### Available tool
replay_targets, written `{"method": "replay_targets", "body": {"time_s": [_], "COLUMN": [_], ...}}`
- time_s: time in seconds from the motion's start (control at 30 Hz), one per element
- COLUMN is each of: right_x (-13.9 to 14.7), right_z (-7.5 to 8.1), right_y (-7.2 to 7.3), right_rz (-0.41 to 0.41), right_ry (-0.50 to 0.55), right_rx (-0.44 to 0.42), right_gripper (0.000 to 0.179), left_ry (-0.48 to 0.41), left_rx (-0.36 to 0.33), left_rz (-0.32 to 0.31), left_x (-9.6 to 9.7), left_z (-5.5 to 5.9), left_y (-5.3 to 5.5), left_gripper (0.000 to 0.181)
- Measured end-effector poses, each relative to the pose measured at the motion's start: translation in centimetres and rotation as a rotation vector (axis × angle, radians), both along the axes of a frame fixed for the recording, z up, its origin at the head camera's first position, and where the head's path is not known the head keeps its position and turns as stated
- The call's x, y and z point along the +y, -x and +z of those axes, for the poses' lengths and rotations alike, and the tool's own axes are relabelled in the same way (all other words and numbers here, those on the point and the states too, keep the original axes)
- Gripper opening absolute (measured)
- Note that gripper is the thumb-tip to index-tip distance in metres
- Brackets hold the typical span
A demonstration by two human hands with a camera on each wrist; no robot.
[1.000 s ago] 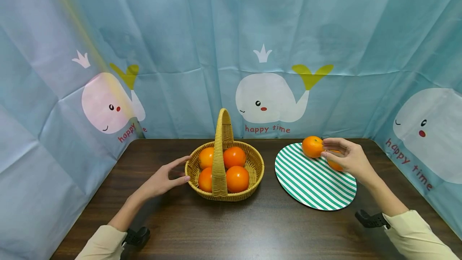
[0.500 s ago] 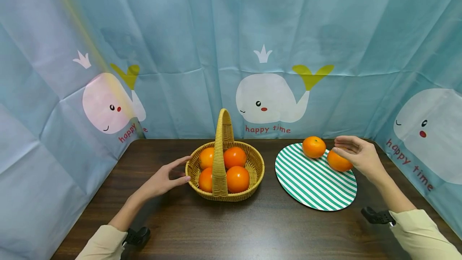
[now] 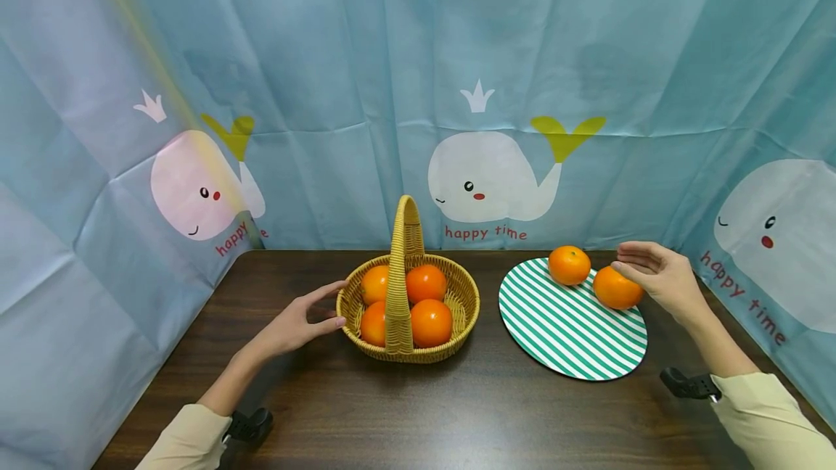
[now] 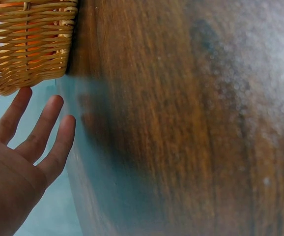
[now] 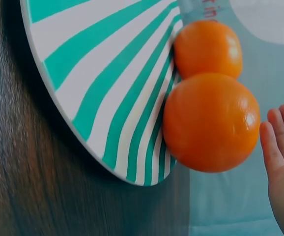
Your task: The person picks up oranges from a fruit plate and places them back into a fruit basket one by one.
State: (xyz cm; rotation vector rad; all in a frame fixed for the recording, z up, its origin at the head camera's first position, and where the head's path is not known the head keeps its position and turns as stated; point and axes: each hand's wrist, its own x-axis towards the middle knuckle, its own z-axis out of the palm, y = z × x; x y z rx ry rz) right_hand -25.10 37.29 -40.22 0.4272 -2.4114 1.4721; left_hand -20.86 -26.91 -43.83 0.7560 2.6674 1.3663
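A yellow wicker basket with a tall handle holds several orange round fruits. My left hand reaches to the basket's left side, thumb and forefinger spread along its rim. In the left wrist view, the straight fingers touch or lie close to the wicker. On a round green-and-white striped board sit two oranges, a far one and a larger near one. My right hand hovers just right of the larger orange, fingers extended, holding nothing; the right wrist view shows a gap between them.
All of this stands on a dark wooden table. A blue curtain printed with whales hangs right behind the table's far edge and along both sides.
My right hand has drawn back rightward from between the two oranges, leaving both on the board and uncovering the larger one. My left hand has stayed at the basket.
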Motion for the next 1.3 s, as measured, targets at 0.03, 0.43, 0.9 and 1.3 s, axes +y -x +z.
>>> {"method": "replay_targets", "body": {"time_s": [0.03, 0.43, 0.9, 1.3], "right_x": [0.1, 2.0, 3.7, 3.4], "right_z": [0.0, -0.6, -2.4, -2.5], "right_y": [0.0, 0.4, 0.4, 0.5], "right_rz": [0.0, -0.017, 0.11, 0.107], "right_ry": [0.004, -0.079, -0.212, -0.256], "right_rx": [0.0, -0.03, -0.167, -0.206], "right_gripper": [0.044, 0.052, 0.087, 0.068], "left_ry": [-0.001, 0.009, 0.014, 0.011], "left_rx": [0.001, 0.001, -0.002, -0.008], "left_rz": [0.0, 0.001, 0.002, 0.005], "left_x": [0.0, 0.0, 0.0, 0.0], "left_z": [0.0, -0.1, -0.1, 0.1], "left_y": [0.0, 0.0, 0.1, 0.0], "left_gripper": [0.067, 0.067, 0.066, 0.066]}}
